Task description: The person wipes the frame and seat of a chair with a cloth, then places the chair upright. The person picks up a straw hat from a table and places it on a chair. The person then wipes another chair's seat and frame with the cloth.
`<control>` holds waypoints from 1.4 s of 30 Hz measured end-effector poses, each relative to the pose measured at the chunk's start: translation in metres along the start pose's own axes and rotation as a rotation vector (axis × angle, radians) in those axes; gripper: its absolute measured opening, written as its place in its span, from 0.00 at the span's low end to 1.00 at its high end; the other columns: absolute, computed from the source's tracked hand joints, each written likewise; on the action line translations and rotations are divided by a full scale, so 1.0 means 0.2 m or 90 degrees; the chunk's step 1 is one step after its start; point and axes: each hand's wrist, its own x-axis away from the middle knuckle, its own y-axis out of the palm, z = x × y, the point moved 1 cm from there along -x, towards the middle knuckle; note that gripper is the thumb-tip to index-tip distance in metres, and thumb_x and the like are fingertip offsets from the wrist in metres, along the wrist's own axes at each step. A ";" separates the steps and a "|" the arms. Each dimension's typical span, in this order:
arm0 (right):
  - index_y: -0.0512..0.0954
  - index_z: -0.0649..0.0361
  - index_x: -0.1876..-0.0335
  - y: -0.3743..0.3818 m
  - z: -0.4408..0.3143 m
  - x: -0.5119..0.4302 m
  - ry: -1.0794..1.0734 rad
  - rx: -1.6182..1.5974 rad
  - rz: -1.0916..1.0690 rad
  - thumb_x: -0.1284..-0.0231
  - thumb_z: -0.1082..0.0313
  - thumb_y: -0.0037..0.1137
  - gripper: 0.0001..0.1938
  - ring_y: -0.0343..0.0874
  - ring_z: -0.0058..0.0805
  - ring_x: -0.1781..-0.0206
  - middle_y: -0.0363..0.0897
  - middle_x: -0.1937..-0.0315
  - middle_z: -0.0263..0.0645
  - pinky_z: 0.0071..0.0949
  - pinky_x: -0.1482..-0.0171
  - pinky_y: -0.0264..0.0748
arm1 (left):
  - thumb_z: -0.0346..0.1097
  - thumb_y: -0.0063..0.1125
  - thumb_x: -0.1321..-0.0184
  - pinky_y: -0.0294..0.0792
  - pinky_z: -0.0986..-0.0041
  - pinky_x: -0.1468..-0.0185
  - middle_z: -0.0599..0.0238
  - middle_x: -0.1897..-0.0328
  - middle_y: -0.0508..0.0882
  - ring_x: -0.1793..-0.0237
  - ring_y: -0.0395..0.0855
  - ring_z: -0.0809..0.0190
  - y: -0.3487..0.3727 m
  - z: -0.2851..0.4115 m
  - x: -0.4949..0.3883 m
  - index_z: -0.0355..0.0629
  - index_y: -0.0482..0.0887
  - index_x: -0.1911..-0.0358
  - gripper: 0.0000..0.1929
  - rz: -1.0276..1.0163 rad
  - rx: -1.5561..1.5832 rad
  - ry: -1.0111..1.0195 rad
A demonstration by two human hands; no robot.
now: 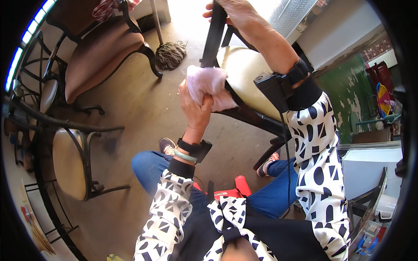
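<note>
A dark-framed chair (214,36) with a cream padded seat (246,70) lies tilted in front of me. My left hand (196,104) grips a pale pink cloth (209,84), which rests against the chair's dark frame beside the seat. My right hand (233,11) reaches over the seat and holds the upper part of a dark bar of the frame; some of its fingers show past the bar's left side. Black devices are strapped to both wrists.
Left stand a pink-brown upholstered chair (101,58) and a chair with a tan seat (68,163). A mop (170,54) rests on the floor behind. Under me is a red seat (241,187). A white surface (369,169) and household items are at the right.
</note>
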 end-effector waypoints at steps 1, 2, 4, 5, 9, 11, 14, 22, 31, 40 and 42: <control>0.36 0.54 0.27 -0.01 0.00 0.01 0.000 0.002 -0.001 0.28 0.45 0.46 0.39 0.76 0.28 0.62 0.33 0.29 0.41 0.23 0.62 0.78 | 0.35 0.56 0.51 0.69 0.57 0.41 0.46 0.47 0.75 0.47 0.75 0.39 0.00 -0.04 0.05 0.35 0.72 0.41 0.30 -0.020 -0.005 -0.018; 0.35 0.53 0.27 -0.01 0.00 0.02 0.001 -0.001 -0.006 0.27 0.45 0.46 0.39 0.75 0.28 0.62 0.31 0.28 0.41 0.23 0.63 0.78 | 0.34 0.56 0.51 0.70 0.57 0.42 0.47 0.47 0.75 0.47 0.75 0.39 0.00 -0.09 0.11 0.35 0.72 0.41 0.29 -0.033 -0.008 -0.033; 0.32 0.52 0.26 -0.01 -0.01 0.03 -0.001 -0.009 -0.012 0.27 0.45 0.44 0.40 0.75 0.28 0.62 0.28 0.26 0.41 0.22 0.63 0.78 | 0.32 0.53 0.51 0.72 0.60 0.45 0.49 0.49 0.76 0.50 0.77 0.41 -0.02 -0.19 0.19 0.36 0.73 0.43 0.27 -0.074 -0.039 -0.012; 0.31 0.52 0.25 -0.01 -0.02 0.03 -0.006 -0.014 -0.014 0.26 0.45 0.44 0.41 0.74 0.27 0.63 0.26 0.26 0.41 0.22 0.64 0.77 | 0.32 0.52 0.51 0.72 0.61 0.45 0.50 0.50 0.76 0.50 0.78 0.41 -0.03 -0.24 0.23 0.36 0.73 0.44 0.26 -0.060 0.007 -0.060; 0.25 0.50 0.24 -0.01 -0.05 0.01 -0.049 -0.047 -0.034 0.25 0.46 0.42 0.43 0.73 0.27 0.64 0.19 0.22 0.41 0.22 0.65 0.77 | 0.32 0.50 0.49 0.72 0.63 0.48 0.50 0.54 0.76 0.53 0.79 0.41 -0.06 -0.40 0.33 0.37 0.73 0.46 0.23 -0.060 0.118 -0.158; 0.23 0.50 0.23 -0.01 -0.05 -0.01 -0.091 -0.079 -0.047 0.24 0.46 0.40 0.44 0.73 0.27 0.64 0.16 0.21 0.41 0.21 0.65 0.76 | 0.32 0.50 0.48 0.73 0.62 0.49 0.49 0.54 0.76 0.54 0.80 0.41 -0.08 -0.43 0.39 0.37 0.72 0.46 0.23 -0.058 0.127 -0.185; 0.24 0.51 0.20 0.00 -0.02 -0.01 -0.091 -0.111 -0.053 0.24 0.48 0.41 0.44 0.74 0.29 0.62 0.18 0.18 0.44 0.24 0.62 0.77 | 0.35 0.52 0.49 0.74 0.59 0.51 0.49 0.52 0.77 0.55 0.79 0.36 -0.13 -0.43 0.48 0.39 0.72 0.43 0.26 -0.068 0.022 -0.128; 0.71 0.63 0.41 0.15 0.12 0.40 0.125 0.343 0.001 0.42 0.49 0.68 0.31 0.78 0.44 0.43 0.80 0.48 0.48 0.44 0.41 0.73 | 0.45 0.58 0.47 0.75 0.55 0.51 0.48 0.47 0.77 0.50 0.80 0.37 -0.13 -0.43 0.59 0.41 0.70 0.37 0.32 -0.064 -0.057 -0.133; 0.64 0.58 0.35 0.24 0.25 0.50 -0.078 0.387 0.068 0.34 0.58 0.60 0.27 0.67 0.52 0.41 0.71 0.48 0.51 0.47 0.37 0.65 | 0.45 0.59 0.50 0.71 0.55 0.44 0.45 0.46 0.74 0.48 0.76 0.38 -0.18 -0.48 0.72 0.37 0.68 0.35 0.36 -0.057 -0.112 -0.138; 0.60 0.63 0.32 0.22 0.30 0.49 -0.050 0.270 0.066 0.28 0.57 0.53 0.27 0.71 0.43 0.46 0.65 0.41 0.51 0.39 0.38 0.68 | 0.40 0.53 0.43 0.69 0.63 0.41 0.46 0.50 0.80 0.48 0.79 0.48 -0.14 -0.56 0.71 0.33 0.73 0.45 0.24 0.067 0.154 -0.416; 0.58 0.66 0.28 0.22 0.29 0.49 0.022 0.245 0.071 0.31 0.62 0.52 0.30 0.70 0.51 0.41 0.65 0.36 0.58 0.45 0.35 0.65 | 0.40 0.53 0.43 0.69 0.63 0.42 0.46 0.51 0.80 0.48 0.80 0.49 -0.09 -0.47 0.68 0.33 0.73 0.45 0.24 0.099 0.101 -0.422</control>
